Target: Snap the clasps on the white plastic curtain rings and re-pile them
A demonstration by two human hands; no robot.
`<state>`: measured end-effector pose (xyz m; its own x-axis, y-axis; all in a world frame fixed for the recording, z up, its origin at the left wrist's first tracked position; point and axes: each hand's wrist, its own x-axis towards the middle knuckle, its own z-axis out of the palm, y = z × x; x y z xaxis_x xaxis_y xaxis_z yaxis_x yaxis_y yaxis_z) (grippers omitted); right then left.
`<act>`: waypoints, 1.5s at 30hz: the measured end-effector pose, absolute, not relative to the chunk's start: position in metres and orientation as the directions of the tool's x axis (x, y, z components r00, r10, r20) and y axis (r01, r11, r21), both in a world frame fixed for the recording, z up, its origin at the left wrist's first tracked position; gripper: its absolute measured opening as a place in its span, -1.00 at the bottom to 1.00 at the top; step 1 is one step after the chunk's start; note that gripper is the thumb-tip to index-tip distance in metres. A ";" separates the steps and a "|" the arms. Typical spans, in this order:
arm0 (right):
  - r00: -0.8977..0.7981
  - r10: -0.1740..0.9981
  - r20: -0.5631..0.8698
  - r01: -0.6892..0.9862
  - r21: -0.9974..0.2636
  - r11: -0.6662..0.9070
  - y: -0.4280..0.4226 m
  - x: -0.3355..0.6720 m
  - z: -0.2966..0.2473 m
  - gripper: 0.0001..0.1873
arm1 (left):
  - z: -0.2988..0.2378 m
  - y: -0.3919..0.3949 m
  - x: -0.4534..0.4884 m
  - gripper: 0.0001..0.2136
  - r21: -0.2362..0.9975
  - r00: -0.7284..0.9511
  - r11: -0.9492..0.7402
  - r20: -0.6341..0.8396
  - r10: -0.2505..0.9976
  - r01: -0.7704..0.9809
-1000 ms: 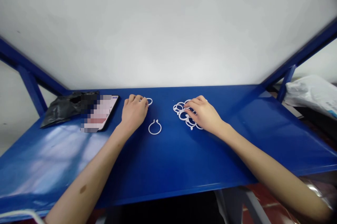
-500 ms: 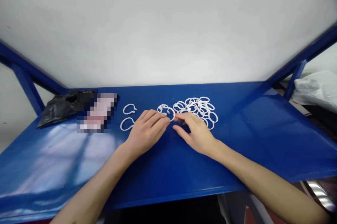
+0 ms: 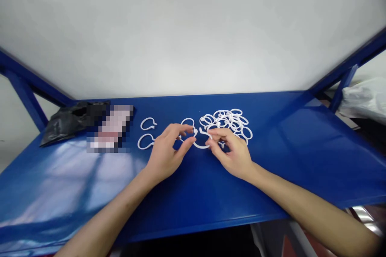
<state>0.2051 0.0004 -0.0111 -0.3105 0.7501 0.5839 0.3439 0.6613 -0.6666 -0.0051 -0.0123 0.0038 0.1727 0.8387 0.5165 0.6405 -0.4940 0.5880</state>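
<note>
A white plastic curtain ring point(image 3: 201, 147) is pinched between the thumb and fingers of my right hand point(image 3: 230, 152), its gap with the knobbed ends facing up and away. Close by its left end, my left hand point(image 3: 169, 150) has thumb and forefinger apart; whether a fingertip touches the ring is hard to tell. Behind my left fingers lies another open ring point(image 3: 187, 120), partly hidden. Two more rings, an upper one point(image 3: 144, 123) and a lower one point(image 3: 141, 142), rest to the left. A heap of similar rings point(image 3: 233, 120) spreads behind my right hand, which covers part of it.
The blue table point(image 3: 193, 200) backs onto a pale wall point(image 3: 193, 40). At the left are a black plastic bag point(image 3: 63, 124) and a blurred flat item point(image 3: 114, 128). Blue frame bars rise at both sides, and a clear plastic bag point(image 3: 366, 98) is beyond the right one.
The ring between my hands has turned, so its gap and knobbed ends now show. My right hand has closed on it, while my left thumb and forefinger have spread apart.
</note>
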 end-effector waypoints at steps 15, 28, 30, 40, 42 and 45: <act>-0.540 0.529 0.655 0.284 -0.450 0.846 -0.014 0.206 -0.011 -0.91 | -0.003 -0.016 -0.009 -0.85 0.568 0.389 -0.630 0.497 0.775 0.529; -0.431 0.612 0.663 0.594 -0.302 0.746 0.046 0.235 -0.007 -0.87 | -0.025 0.015 -0.026 -0.62 0.282 0.391 -0.494 0.351 0.851 0.823; -0.443 0.645 0.623 0.606 -0.322 0.727 0.051 0.238 -0.010 -0.88 | -0.026 0.017 -0.030 -0.62 0.268 0.365 -0.451 0.315 0.876 0.851; -0.431 0.654 0.621 0.633 -0.308 0.710 0.040 0.233 -0.006 -0.90 | -0.020 0.020 -0.038 -0.79 0.290 0.229 -0.315 0.296 0.927 0.904; -0.436 0.642 0.630 0.628 -0.299 0.719 0.037 0.232 -0.003 -0.89 | -0.019 0.017 -0.037 -0.80 0.278 0.217 -0.298 0.288 0.933 0.913; -0.459 0.640 0.616 0.612 -0.302 0.731 0.030 0.227 -0.001 -0.88 | -0.015 0.011 -0.032 -0.83 0.252 0.206 -0.278 0.275 0.939 0.927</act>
<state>0.2271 0.0300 -0.0007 -0.4595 0.6398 0.6160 0.6121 0.7307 -0.3023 -0.0319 0.0114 -0.0145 0.2064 0.9389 0.2754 0.9271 -0.2776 0.2517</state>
